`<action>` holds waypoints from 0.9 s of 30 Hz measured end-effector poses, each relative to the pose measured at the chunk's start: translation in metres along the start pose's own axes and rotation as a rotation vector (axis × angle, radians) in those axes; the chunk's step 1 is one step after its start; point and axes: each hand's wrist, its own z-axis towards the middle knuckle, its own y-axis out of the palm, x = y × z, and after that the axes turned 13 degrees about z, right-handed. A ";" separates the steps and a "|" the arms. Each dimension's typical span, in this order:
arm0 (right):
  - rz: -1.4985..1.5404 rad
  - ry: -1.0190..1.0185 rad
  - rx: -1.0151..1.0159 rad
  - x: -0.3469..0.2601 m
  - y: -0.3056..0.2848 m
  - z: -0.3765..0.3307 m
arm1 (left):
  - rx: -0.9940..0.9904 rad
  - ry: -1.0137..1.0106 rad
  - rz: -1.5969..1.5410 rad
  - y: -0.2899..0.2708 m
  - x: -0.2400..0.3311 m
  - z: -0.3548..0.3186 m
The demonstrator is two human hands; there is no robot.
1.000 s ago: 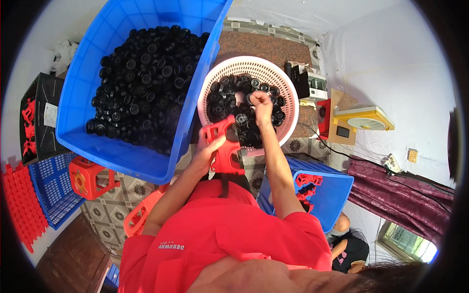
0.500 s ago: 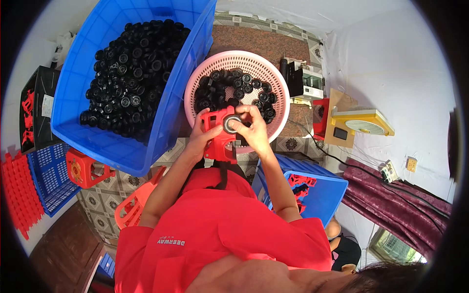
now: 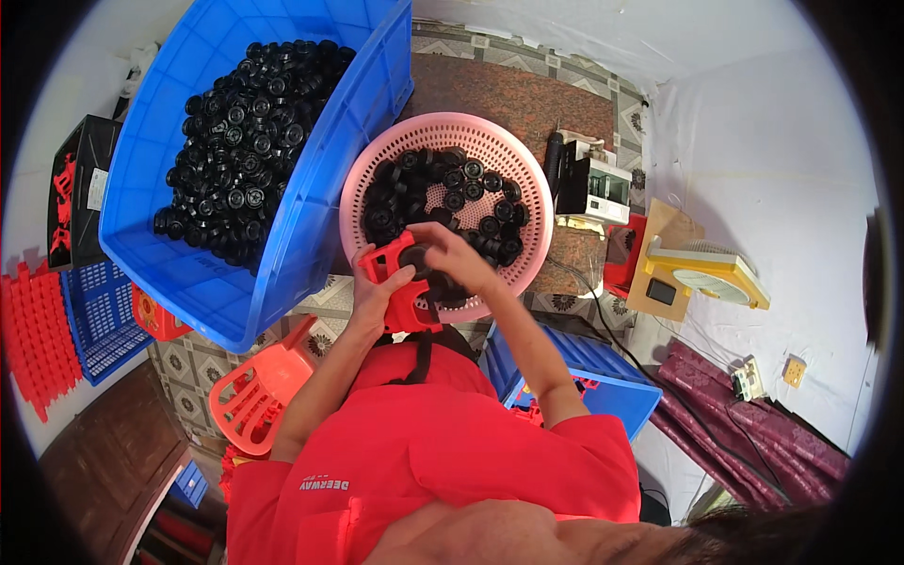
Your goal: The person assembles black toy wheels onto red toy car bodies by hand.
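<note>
1. Left hand (image 3: 377,292) grip closed on red part (image 3: 400,282), at basket's six o'clock rim.
2. Right hand (image 3: 457,259) presses black wheel (image 3: 419,262) onto it.
3. Pink basket (image 3: 527,188) and blue crate (image 3: 226,292), at ten o'clock, hold black wheels.

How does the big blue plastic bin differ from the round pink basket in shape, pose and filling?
The big blue plastic bin is rectangular with solid walls and stands tilted; the round pink plastic basket is perforated and appears to lie flat. The bin is larger and its small black round parts are heaped toward one end, while the basket's black parts form a thin layer with bare mesh showing. Both hold the same kind of black parts.
</note>
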 end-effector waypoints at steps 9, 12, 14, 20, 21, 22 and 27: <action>-1.627 -0.242 0.431 0.046 -0.123 0.123 | 0.051 0.014 -0.281 -0.002 0.019 0.008; -1.478 -0.327 0.485 0.036 -0.122 0.109 | 0.041 0.069 -0.269 -0.004 0.029 0.017; -1.184 -0.322 0.529 0.014 -0.104 0.085 | 0.087 0.082 -0.268 -0.001 0.030 0.023; -0.163 -0.171 0.175 -0.062 0.004 -0.013 | 0.220 0.168 -0.225 0.009 0.031 0.042; -0.140 -0.136 0.130 -0.063 0.015 -0.025 | 0.210 0.168 -0.225 0.010 0.031 0.043; -0.174 -0.109 0.094 -0.053 0.015 -0.028 | 0.187 0.177 -0.225 0.011 0.032 0.043; -0.381 0.004 0.076 -0.034 0.016 -0.032 | 0.134 0.169 -0.069 0.017 0.049 0.026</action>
